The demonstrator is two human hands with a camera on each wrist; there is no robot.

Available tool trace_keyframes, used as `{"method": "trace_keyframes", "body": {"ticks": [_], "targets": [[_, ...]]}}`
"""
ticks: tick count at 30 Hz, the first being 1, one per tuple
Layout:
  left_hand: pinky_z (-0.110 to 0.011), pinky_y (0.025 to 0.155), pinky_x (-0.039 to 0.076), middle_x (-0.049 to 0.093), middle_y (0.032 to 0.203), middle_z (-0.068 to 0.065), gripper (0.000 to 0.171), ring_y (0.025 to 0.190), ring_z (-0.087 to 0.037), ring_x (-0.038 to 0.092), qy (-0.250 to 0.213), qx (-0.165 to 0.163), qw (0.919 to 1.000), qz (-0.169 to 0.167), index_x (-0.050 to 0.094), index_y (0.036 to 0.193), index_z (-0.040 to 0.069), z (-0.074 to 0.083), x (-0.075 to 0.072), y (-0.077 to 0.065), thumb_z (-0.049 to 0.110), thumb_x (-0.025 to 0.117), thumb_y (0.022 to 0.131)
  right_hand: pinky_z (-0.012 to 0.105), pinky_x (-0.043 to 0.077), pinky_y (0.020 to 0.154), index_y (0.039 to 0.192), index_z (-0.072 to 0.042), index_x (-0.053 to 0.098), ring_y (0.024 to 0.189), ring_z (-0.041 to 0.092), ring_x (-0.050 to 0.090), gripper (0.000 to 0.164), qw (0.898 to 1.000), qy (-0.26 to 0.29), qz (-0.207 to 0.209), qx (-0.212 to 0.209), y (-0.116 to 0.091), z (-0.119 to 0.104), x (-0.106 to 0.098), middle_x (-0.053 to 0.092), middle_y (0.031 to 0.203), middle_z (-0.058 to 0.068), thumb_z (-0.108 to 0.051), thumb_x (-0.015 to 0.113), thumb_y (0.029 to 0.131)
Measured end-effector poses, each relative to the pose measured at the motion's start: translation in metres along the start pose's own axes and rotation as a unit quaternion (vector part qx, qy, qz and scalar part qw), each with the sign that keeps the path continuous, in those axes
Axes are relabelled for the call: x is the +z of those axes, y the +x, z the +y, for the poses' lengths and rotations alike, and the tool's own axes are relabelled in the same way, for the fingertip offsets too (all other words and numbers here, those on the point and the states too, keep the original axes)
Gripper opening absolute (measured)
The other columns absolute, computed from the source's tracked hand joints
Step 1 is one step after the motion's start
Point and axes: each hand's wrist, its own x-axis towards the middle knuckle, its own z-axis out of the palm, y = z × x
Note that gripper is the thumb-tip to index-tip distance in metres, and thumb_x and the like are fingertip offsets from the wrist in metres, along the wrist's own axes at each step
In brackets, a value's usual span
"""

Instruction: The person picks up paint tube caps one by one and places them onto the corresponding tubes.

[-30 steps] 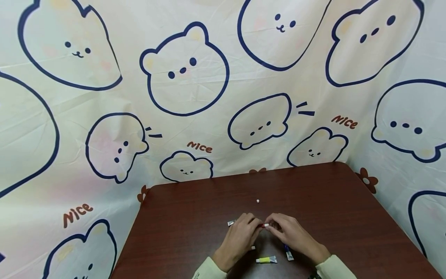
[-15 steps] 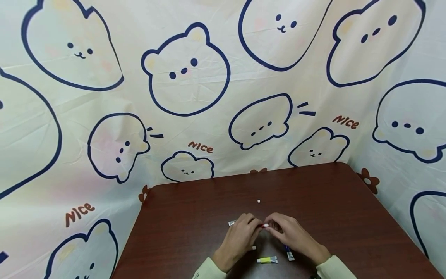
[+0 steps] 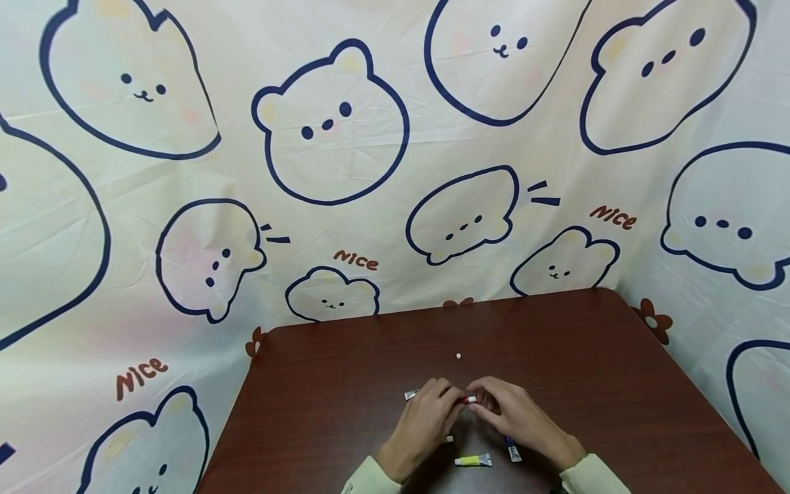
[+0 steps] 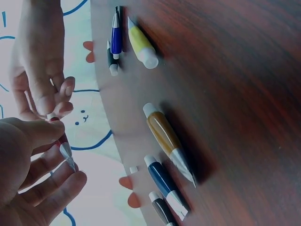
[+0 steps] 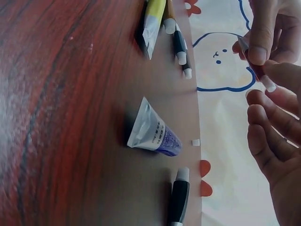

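Observation:
My left hand (image 3: 422, 429) pinches a small red paint tube (image 4: 59, 135) between thumb and fingers, its silver crimped end towards the palm side. The tube's white cap (image 3: 472, 398) points to my right hand (image 3: 524, 422). Thumb and fingertips of the right hand stand loosely around the cap, with a gap showing between them in the head view. In the right wrist view the white cap (image 5: 268, 84) shows beside the right thumb. Both hands are held above the dark red-brown table (image 3: 345, 363).
Paint tubes lie about: yellow (image 3: 473, 460), purple-blue (image 5: 157, 134), ochre (image 4: 163, 129), dark blue (image 4: 162, 176) and black ones (image 5: 180, 195). A small loose white cap (image 3: 459, 356) lies beyond the hands. A bear-printed cloth (image 3: 327, 165) hangs behind the table.
The right thumb and fingertips have parted slightly around the white cap, which shows more fully. The left hand stays in place with the red paint tube.

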Motion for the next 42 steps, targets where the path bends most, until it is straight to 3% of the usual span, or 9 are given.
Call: {"method": "trace_keyframes", "body": {"ticks": [7,13,19,24,34,42], "targets": [[-0.018,0.075,0.056,0.069,0.101,0.011,0.007,0.09,-0.006,0.064,-0.008,0.004,0.9999,-0.007,0.077,0.107,0.022,0.0011,-0.0011,0.001,0.025,0.08,0.101,0.02,0.054,0.065,0.115,-0.023,0.07,0.08,-0.007,0.057,0.022,1.0,0.003,-0.003,-0.006,-0.0019,0.0026,-0.0018,0.067,0.098,-0.015,-0.009,0.079,0.101],[-0.017,0.077,0.056,0.07,0.101,0.011,0.007,0.091,-0.005,0.064,-0.006,0.004,0.9999,-0.013,0.077,0.108,0.022,0.0021,-0.001,0.002,0.026,0.079,0.102,0.019,0.052,0.064,0.111,-0.027,0.07,0.077,-0.007,0.054,0.011,1.0,-0.011,-0.003,0.006,-0.0018,0.0035,-0.0023,0.064,0.095,-0.018,-0.019,0.075,0.105],[-0.017,0.076,0.056,0.07,0.101,0.01,0.008,0.09,-0.005,0.064,-0.011,0.005,0.9998,-0.012,0.077,0.108,0.021,0.0018,-0.0015,0.0018,0.025,0.08,0.102,0.02,0.055,0.067,0.118,-0.023,0.07,0.081,-0.007,0.058,0.021,1.0,-0.003,-0.008,-0.004,-0.0008,0.0032,-0.002,0.066,0.097,-0.018,-0.018,0.08,0.101],[-0.017,0.076,0.055,0.07,0.1,0.01,0.008,0.089,-0.006,0.064,-0.009,0.009,0.9999,-0.003,0.077,0.107,0.021,0.002,-0.0021,0.0026,0.024,0.08,0.101,0.02,0.055,0.066,0.115,-0.023,0.068,0.08,-0.007,0.058,0.022,1.0,-0.004,-0.005,-0.013,0.0004,0.0031,-0.0024,0.067,0.096,-0.015,-0.012,0.079,0.101],[-0.017,0.075,0.056,0.069,0.102,0.011,0.007,0.09,-0.006,0.064,-0.003,0.005,0.9999,-0.009,0.076,0.108,0.022,0.0026,-0.002,0.0027,0.027,0.078,0.103,0.02,0.051,0.064,0.111,-0.026,0.07,0.077,-0.007,0.054,0.007,1.0,-0.007,-0.003,0.001,0.0,0.0033,-0.0023,0.066,0.096,-0.017,-0.022,0.072,0.107],[-0.018,0.075,0.056,0.069,0.1,0.011,0.008,0.088,-0.006,0.064,-0.004,0.01,0.9999,0.006,0.077,0.107,0.022,0.002,-0.0003,0.0019,0.026,0.081,0.101,0.02,0.054,0.065,0.117,-0.025,0.068,0.079,-0.006,0.057,0.022,1.0,0.001,-0.002,-0.007,-0.0004,0.0015,-0.0032,0.065,0.094,-0.018,-0.017,0.08,0.101]]}}
